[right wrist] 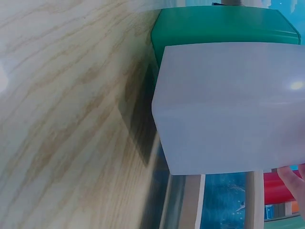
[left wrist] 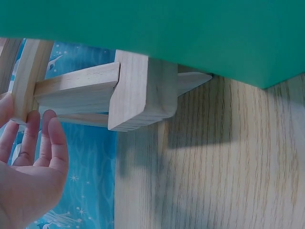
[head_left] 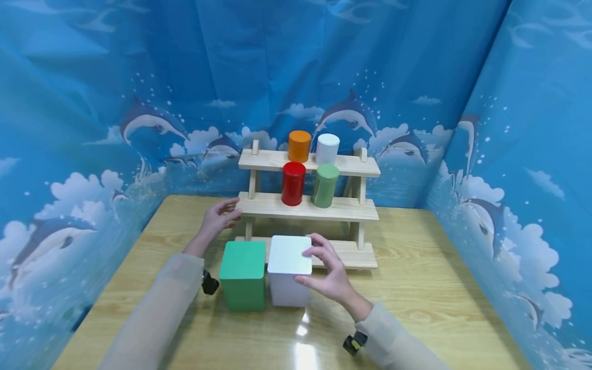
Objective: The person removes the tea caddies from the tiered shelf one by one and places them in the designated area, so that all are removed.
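Note:
A white box (head_left: 290, 288) and a green box (head_left: 242, 293) stand side by side in front of a wooden tiered shelf (head_left: 361, 209). My right hand (head_left: 330, 275) grips the white box near its upper right edge, thumb at the near side and fingers over the top and far side. In the right wrist view only its fingertips show, beside the white box (right wrist: 219, 114). The left hand (head_left: 219, 221) is at the left end of the middle tier. Its fingers (left wrist: 58, 143) are loosely extended and meet the plank's end (left wrist: 24, 90); the green box (left wrist: 190, 33) covers the view above.
On the top tier stand an orange can (head_left: 299, 147) and a white can (head_left: 327, 150). A red can (head_left: 293, 185) and a light green can (head_left: 326, 186) stand on the middle tier. Blue dolphin-print curtains (head_left: 277, 61) enclose the wooden table (head_left: 416, 288).

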`<state>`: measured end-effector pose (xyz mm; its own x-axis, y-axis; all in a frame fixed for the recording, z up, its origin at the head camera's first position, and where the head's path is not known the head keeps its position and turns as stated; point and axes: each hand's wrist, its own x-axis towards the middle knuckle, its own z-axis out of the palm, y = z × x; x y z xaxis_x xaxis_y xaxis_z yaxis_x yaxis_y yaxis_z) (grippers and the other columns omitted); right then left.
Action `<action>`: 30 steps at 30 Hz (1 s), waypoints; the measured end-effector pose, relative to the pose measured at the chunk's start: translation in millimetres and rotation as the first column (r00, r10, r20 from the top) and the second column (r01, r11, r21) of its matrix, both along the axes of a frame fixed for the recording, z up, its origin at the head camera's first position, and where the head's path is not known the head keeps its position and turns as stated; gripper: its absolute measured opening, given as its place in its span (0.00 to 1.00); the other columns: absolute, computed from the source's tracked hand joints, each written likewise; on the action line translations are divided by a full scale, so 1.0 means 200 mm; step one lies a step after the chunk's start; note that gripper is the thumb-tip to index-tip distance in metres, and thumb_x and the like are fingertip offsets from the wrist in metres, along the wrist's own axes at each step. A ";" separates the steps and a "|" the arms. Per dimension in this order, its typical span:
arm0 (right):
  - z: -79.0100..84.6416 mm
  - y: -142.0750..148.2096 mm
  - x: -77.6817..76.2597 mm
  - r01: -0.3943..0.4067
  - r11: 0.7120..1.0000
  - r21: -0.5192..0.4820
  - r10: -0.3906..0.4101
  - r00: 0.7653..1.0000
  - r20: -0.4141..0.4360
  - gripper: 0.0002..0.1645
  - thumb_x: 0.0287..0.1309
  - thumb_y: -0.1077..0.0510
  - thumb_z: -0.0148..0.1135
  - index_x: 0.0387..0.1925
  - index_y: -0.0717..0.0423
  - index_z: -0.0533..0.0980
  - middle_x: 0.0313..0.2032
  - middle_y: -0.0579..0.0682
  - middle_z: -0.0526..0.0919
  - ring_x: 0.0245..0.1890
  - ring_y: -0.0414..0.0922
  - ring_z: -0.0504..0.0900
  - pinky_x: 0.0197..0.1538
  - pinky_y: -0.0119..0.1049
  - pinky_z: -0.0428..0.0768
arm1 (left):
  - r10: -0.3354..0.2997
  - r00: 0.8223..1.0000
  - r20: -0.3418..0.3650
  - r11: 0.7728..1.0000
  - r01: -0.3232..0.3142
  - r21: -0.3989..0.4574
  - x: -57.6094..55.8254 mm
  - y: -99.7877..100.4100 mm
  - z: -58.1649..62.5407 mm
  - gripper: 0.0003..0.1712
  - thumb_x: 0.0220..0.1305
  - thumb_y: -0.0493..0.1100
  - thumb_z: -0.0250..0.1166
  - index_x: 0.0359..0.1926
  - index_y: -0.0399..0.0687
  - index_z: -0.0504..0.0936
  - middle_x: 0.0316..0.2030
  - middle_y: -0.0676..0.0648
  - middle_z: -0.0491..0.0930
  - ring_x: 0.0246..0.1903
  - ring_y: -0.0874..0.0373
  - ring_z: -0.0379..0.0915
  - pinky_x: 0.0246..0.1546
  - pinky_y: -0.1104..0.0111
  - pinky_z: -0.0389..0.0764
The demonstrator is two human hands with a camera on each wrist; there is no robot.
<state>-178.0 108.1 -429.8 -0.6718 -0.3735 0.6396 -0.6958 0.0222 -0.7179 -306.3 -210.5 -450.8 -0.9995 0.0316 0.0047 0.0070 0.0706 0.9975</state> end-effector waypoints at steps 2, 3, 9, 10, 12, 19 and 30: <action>0.00 0.00 0.00 0.002 1.000 0.010 -0.003 1.000 0.015 0.28 0.36 0.74 0.73 0.43 0.68 0.72 0.59 0.70 0.61 0.59 0.64 0.63 0.61 0.45 0.68 | 0.004 1.000 -0.002 1.000 -0.004 0.007 -0.01 0.00 -0.02 0.30 0.61 0.46 0.64 0.63 0.46 0.68 0.52 0.36 0.71 0.46 0.46 0.74 0.51 0.47 0.72; -0.01 -0.01 0.00 0.001 1.000 0.012 -0.001 1.000 0.016 0.28 0.36 0.74 0.73 0.43 0.68 0.72 0.59 0.70 0.61 0.59 0.64 0.62 0.61 0.45 0.68 | 0.001 1.000 -0.003 1.000 -0.001 0.009 -0.01 -0.01 -0.02 0.30 0.62 0.46 0.63 0.64 0.46 0.68 0.52 0.36 0.70 0.46 0.45 0.74 0.51 0.47 0.72; -0.03 -0.01 0.00 0.000 1.000 0.002 0.000 1.000 0.015 0.27 0.35 0.74 0.73 0.42 0.69 0.72 0.58 0.72 0.61 0.59 0.65 0.62 0.60 0.47 0.68 | -0.005 1.000 -0.011 1.000 0.005 0.010 -0.01 -0.01 -0.02 0.30 0.62 0.46 0.63 0.64 0.46 0.67 0.53 0.35 0.70 0.45 0.48 0.75 0.51 0.46 0.72; -0.03 -0.01 0.00 0.003 1.000 0.002 -0.003 1.000 0.019 0.27 0.35 0.74 0.73 0.42 0.69 0.72 0.59 0.72 0.61 0.59 0.65 0.62 0.60 0.46 0.68 | -0.002 1.000 -0.009 1.000 0.003 0.013 -0.01 0.00 -0.02 0.30 0.62 0.46 0.63 0.64 0.46 0.68 0.52 0.35 0.70 0.45 0.48 0.75 0.51 0.46 0.72; -0.04 -0.01 0.00 0.002 1.000 -0.003 -0.002 1.000 0.025 0.27 0.35 0.75 0.73 0.42 0.69 0.72 0.59 0.72 0.61 0.59 0.65 0.61 0.60 0.46 0.68 | -0.004 1.000 -0.012 1.000 0.004 0.013 -0.01 0.00 -0.02 0.30 0.62 0.46 0.63 0.64 0.46 0.67 0.53 0.35 0.70 0.45 0.47 0.75 0.50 0.45 0.72; -0.05 -0.01 0.00 -0.011 1.000 -0.001 0.011 1.000 0.029 0.27 0.34 0.76 0.72 0.42 0.71 0.71 0.59 0.74 0.59 0.59 0.67 0.60 0.61 0.43 0.67 | -0.001 1.000 -0.013 1.000 0.001 0.017 -0.02 -0.01 -0.03 0.29 0.63 0.45 0.62 0.64 0.46 0.68 0.52 0.35 0.70 0.48 0.42 0.73 0.50 0.45 0.72; -0.05 0.00 -0.01 -0.031 0.999 0.044 0.028 0.998 0.059 0.28 0.35 0.74 0.73 0.42 0.69 0.70 0.57 0.73 0.58 0.59 0.66 0.61 0.60 0.47 0.67 | 0.004 1.000 -0.010 1.000 -0.004 0.010 -0.01 0.00 -0.02 0.30 0.62 0.46 0.63 0.64 0.46 0.67 0.52 0.35 0.70 0.43 0.51 0.76 0.50 0.45 0.71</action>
<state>-180.0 108.3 -440.2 -0.6955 -0.4211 0.5821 -0.6538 0.0349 -0.7559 -308.1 -210.6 -453.9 -0.9995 0.0270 0.0151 0.0167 0.0603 0.9980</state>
